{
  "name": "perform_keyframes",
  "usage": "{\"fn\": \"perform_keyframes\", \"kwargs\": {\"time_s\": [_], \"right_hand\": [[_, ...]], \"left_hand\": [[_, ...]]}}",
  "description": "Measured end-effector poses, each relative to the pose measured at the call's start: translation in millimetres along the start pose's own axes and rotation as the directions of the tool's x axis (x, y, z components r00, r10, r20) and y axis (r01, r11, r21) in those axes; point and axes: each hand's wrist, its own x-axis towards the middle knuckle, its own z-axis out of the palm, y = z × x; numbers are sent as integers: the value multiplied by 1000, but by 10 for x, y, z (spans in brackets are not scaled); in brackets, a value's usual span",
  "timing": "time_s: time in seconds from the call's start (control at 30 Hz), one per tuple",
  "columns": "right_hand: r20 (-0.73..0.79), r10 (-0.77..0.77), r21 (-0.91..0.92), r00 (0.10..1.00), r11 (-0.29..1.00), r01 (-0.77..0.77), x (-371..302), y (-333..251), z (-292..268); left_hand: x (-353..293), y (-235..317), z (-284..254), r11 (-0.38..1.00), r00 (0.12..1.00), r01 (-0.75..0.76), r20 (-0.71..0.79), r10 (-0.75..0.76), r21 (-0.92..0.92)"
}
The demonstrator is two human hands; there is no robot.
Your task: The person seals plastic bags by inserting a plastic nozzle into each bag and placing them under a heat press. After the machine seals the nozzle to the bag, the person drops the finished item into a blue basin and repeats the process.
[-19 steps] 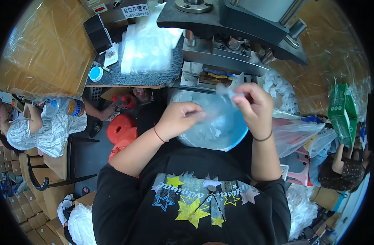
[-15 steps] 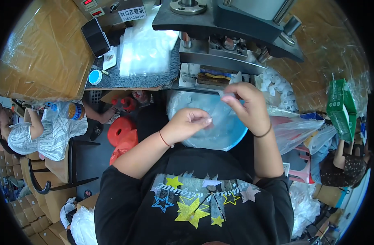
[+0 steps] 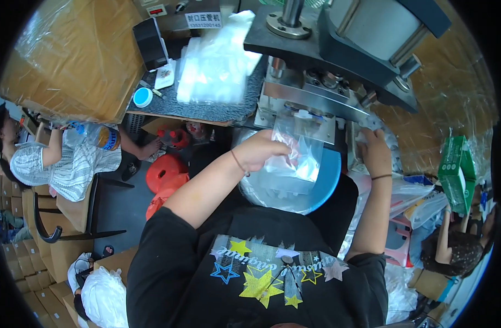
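Clear crinkled plastic bag (image 3: 297, 147), left grip (image 3: 264, 150)

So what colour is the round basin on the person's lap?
Blue: the round plastic basin shows its rim under the clear plastic bag, best in the head view.

We see a clear, glossy plastic bag (image 3: 297, 156), a smooth blue plastic basin (image 3: 328, 180), a matt grey metal press (image 3: 338, 71), and dark rough matting (image 3: 207, 109) topping the surface.

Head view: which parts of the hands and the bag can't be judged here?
- Right hand: fingertips hidden behind the press machine.
- Clear plastic bag held by left hand: contents too blurred to tell.
- Blue basin: inside covered by bags and the forearm.
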Motion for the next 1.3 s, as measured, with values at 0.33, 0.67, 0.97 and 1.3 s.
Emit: {"fn": "perform_keyframes", "kwargs": {"time_s": [0.33,0.67,0.97,1.3], "right_hand": [[-502,-235,-150,832,971,184,-107,-16,31],[-200,-167,209,965,955,209,28,109,35],[-340,-71,189,938,972,142,-78,274,79],[-154,-203,948,967,247,202,-485,-791,-352]], "left_hand": [[-444,681,-604,-246,388,300,117,914,922],[-778,412,-597,-391,761,111,175,625,914],[-892,116,-363,638,806,-147,-282,520,756],[-561,-59,406,641,933,-152,-105,344,753]]}}
